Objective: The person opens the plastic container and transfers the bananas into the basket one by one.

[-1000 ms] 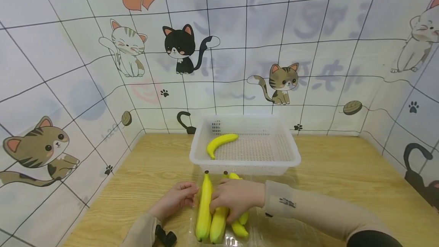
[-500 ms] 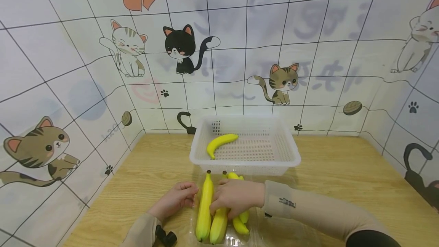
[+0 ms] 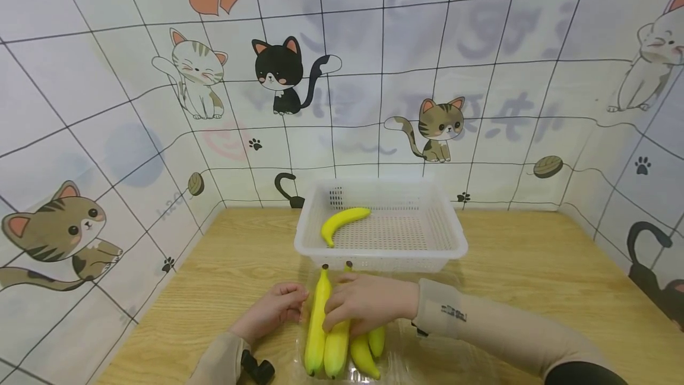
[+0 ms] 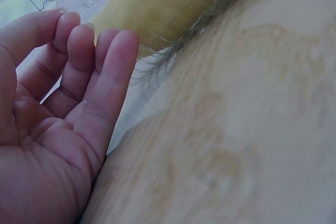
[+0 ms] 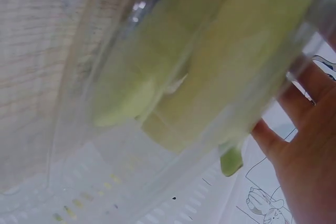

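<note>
Several yellow bananas lie in a clear plastic container (image 3: 395, 367) at the table's front. My right hand (image 3: 366, 302) reaches over them from the right, bent fingers on the left side of the middle banana (image 3: 336, 349) and thumb toward its right. A long banana (image 3: 317, 331) lies along the left. Two shorter ones, a curved banana (image 3: 364, 358) and another banana (image 3: 376, 340), show below my palm. Their upper parts are hidden. At the container's left edge my left hand (image 3: 278, 306) pinches the clear plastic between thumb and index finger (image 4: 63, 27), other fingers loosely bent.
A white perforated basket (image 3: 382, 257) stands just behind the container, with one banana (image 3: 344, 221) inside at its left. The wooden table (image 3: 534, 278) meets walls (image 3: 363, 94) with cat prints at the back and both sides.
The right hand stays over the bananas. The middle banana and the short curved one have shifted slightly left, closer to the long left one. My left hand has kept its place.
</note>
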`<state>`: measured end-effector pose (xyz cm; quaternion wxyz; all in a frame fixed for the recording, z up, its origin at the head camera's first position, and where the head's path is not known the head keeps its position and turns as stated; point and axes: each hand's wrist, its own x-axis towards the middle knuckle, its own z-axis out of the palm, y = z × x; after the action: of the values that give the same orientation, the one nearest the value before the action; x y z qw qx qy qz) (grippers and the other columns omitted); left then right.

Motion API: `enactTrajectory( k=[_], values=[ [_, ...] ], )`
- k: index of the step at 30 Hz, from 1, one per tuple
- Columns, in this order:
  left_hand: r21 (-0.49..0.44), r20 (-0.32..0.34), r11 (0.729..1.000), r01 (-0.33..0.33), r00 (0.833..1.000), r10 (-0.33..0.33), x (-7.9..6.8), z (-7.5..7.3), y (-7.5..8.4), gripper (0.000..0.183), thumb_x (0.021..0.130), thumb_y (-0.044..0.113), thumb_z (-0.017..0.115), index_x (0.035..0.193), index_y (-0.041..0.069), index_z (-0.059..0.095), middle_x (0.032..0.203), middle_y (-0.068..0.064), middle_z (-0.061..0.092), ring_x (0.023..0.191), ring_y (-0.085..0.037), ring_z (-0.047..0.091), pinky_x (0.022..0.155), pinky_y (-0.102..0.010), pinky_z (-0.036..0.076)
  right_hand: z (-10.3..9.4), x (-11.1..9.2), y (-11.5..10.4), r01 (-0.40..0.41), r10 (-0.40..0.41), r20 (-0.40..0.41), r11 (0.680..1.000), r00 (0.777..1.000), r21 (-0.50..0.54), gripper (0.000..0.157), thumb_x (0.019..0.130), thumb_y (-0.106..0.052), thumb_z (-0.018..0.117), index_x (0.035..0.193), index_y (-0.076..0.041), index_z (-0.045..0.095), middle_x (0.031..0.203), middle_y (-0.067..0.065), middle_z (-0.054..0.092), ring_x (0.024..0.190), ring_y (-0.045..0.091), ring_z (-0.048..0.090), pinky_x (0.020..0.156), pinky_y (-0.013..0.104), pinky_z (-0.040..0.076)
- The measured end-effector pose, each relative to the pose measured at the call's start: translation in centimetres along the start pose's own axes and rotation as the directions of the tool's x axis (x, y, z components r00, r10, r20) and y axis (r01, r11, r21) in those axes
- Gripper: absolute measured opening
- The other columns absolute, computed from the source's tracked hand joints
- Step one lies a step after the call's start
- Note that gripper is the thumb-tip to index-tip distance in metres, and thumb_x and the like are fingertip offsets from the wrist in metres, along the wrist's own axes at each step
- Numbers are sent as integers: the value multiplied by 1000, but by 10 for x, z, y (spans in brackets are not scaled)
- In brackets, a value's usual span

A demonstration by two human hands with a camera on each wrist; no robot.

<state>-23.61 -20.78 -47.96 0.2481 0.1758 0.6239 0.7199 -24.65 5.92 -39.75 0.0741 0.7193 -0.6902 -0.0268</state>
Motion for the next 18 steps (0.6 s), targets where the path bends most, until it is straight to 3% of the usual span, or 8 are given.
enactTrajectory(
  k=[11, 18],
  values=[
    [40, -34, 999, 12, 999, -11, -1, 0, 0, 19, 101, 12, 49, 90, 16, 65, 84, 5, 62, 77, -7, 60, 71, -26, 53, 1, 5, 3, 36, -42, -184, 999, 982, -38, 37, 85, -24, 73, 120, -26, 62, 123, -5, 60, 122, 10, 49, 105, 50, 37],
    [33, -14, 999, 1, 1000, -1, 0, -1, 0, 20, 101, 12, 48, 91, 16, 65, 84, 5, 63, 79, -8, 61, 72, -26, 53, 10, 10, 5, 33, -50, -236, 997, 970, -76, 40, 85, -23, 72, 124, -26, 62, 130, -3, 58, 124, 12, 49, 105, 49, 37]
  ],
)
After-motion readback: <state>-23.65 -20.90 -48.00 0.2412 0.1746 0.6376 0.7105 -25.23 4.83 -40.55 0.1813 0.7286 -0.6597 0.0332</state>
